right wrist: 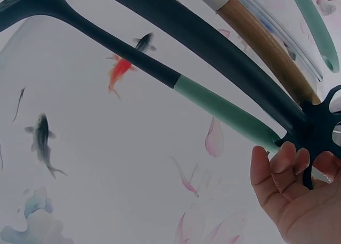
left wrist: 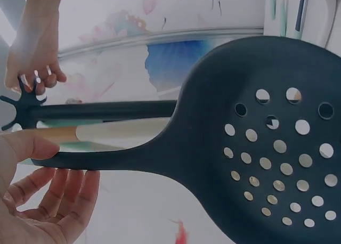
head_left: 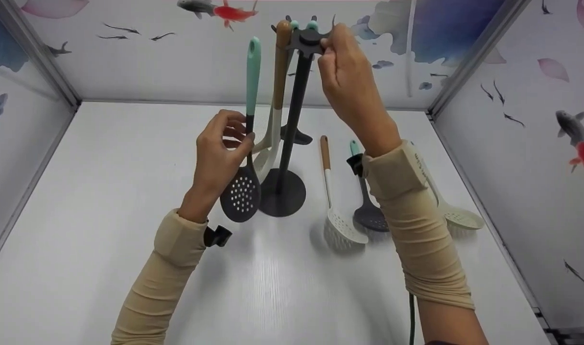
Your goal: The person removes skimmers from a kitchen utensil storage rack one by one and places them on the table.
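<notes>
Left hand (head_left: 215, 151) pinched the black skimmer (head_left: 240, 203) by its neck, bowl down, just left of the rack (head_left: 294, 105), handle end off the hooks. Right hand (head_left: 348, 81) gripped one hook up top. Wood-handled utensil (head_left: 282, 67) hung there. White skimmer (head_left: 341, 230), grey skimmer (head_left: 368, 216), cream skimmer (head_left: 463, 218) lay on the table (head_left: 105, 191), right of the base.

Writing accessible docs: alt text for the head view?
A person's left grip pinches a mint-handled perforated spoon beside a black utensil stand, whose top the right grip holds. Utensils hang from it; three perforated ones lie on the white table.
</notes>
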`<state>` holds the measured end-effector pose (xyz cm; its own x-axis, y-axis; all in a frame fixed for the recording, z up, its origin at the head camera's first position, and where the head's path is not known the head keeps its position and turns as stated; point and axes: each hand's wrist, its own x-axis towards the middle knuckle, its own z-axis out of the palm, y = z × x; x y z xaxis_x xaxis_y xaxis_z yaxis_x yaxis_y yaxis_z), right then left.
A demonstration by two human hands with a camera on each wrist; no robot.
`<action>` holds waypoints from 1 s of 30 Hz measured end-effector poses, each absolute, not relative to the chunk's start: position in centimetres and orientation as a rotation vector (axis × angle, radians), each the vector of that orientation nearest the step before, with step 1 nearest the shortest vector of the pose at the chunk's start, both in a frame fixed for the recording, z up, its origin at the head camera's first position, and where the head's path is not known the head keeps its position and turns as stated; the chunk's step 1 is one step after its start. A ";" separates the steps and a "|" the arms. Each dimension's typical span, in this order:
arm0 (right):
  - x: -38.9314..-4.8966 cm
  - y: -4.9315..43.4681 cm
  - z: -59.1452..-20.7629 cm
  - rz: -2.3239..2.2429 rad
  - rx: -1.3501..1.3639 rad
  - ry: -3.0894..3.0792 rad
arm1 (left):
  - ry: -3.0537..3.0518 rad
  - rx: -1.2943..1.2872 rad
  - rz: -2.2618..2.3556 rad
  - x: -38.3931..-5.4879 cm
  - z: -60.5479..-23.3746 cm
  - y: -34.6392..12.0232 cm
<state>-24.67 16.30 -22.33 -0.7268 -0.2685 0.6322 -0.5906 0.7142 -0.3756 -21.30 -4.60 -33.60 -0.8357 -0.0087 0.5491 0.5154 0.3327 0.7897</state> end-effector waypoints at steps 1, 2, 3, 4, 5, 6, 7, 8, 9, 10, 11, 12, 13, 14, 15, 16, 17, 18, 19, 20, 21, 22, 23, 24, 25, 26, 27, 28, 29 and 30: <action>-24.7 16.3 -22.3 0.774 0.650 -2.371 | -2.144 -0.433 -1.515 -21.4 -33.8 -4.8; -24.6 16.3 -22.3 0.772 0.649 -2.372 | -2.147 -0.420 -1.512 -21.5 -34.0 -5.1; -24.6 16.2 -22.3 0.767 0.647 -2.373 | -2.153 -0.406 -1.509 -21.6 -34.3 -5.3; -24.6 16.2 -22.3 0.764 0.645 -2.373 | -2.160 -0.391 -1.507 -21.7 -34.6 -5.6; -24.6 16.2 -22.3 0.764 0.644 -2.374 | -2.170 -0.372 -1.502 -21.8 -34.9 -5.8; -24.6 16.2 -22.3 0.766 0.645 -2.373 | -2.183 -0.351 -1.501 -22.0 -35.3 -6.1; -24.7 16.2 -22.3 0.766 0.648 -2.371 | -2.195 -0.329 -1.503 -22.2 -35.7 -6.3; -24.7 16.2 -22.3 0.767 0.648 -2.370 | -2.208 -0.305 -1.505 -22.4 -36.0 -6.6; -24.7 16.2 -22.3 0.768 0.648 -2.369 | -2.222 -0.280 -1.507 -22.6 -36.5 -6.9; -24.7 16.2 -22.3 0.769 0.649 -2.369 | -2.234 -0.254 -1.508 -22.9 -36.9 -7.1; -24.7 16.3 -22.3 0.770 0.652 -2.367 | -2.248 -0.228 -1.508 -23.1 -37.3 -7.3; -24.7 16.3 -22.3 0.769 0.652 -2.366 | -2.262 -0.200 -1.510 -23.4 -37.7 -7.6; -24.7 16.3 -22.4 0.768 0.651 -2.364 | -2.277 -0.173 -1.510 -23.7 -38.1 -7.7; -24.7 16.3 -22.4 0.768 0.650 -2.363 | -2.294 -0.146 -1.506 -24.0 -38.5 -7.9; -24.7 16.3 -22.4 0.769 0.649 -2.361 | -2.310 -0.122 -1.501 -24.3 -39.0 -8.1; -24.7 16.4 -22.4 0.773 0.647 -2.360 | -2.330 -0.098 -1.491 -24.7 -39.4 -8.2; -24.7 16.4 -22.4 0.774 0.646 -2.359 | -2.354 -0.076 -1.479 -25.0 -39.9 -8.4; -24.7 16.3 -22.4 0.776 0.643 -2.359 | -2.377 -0.055 -1.466 -25.3 -40.4 -8.5; -24.7 16.3 -22.4 0.777 0.642 -2.360 | -2.402 -0.037 -1.450 -25.6 -40.8 -8.6; -24.7 16.3 -22.4 0.778 0.641 -2.362 | -2.427 -0.021 -1.434 -25.9 -41.2 -8.7; -24.7 16.3 -22.4 0.779 0.640 -2.363 | -2.452 -0.004 -1.419 -26.1 -41.6 -8.8; -24.7 16.2 -22.4 0.780 0.639 -2.365 | -2.479 0.009 -1.405 -26.4 -42.0 -8.9; -24.7 16.2 -22.4 0.781 0.637 -2.368 | -2.503 0.023 -1.394 -26.6 -42.4 -9.0; -24.7 16.2 -22.4 0.784 0.634 -2.370 | -2.527 0.036 -1.382 -26.9 -42.7 -9.0; -24.7 16.2 -22.4 0.784 0.632 -2.370 | -2.552 0.047 -1.373 -27.1 -43.0 -9.1; -24.7 16.2 -22.4 0.786 0.629 -2.372 | -2.577 0.054 -1.360 -27.4 -43.3 -9.1; -24.8 16.2 -22.4 0.789 0.626 -2.372 | -2.604 0.062 -1.349 -27.6 -43.5 -9.1; -24.8 16.2 -22.4 0.790 0.624 -2.372 | -2.629 0.066 -1.337 -27.9 -43.7 -9.1; -24.8 16.2 -22.4 0.791 0.622 -2.372 | -2.654 0.073 -1.327 -28.1 -44.0 -9.1; -24.8 16.2 -22.4 0.791 0.622 -2.370 | -2.679 0.078 -1.318 -28.3 -44.2 -9.1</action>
<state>-24.76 16.24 -22.42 -0.7361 -0.2454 0.6308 -0.5750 0.7184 -0.3916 -28.33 -9.13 -44.19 -0.9867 -0.1146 0.1150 0.0212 0.6113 0.7911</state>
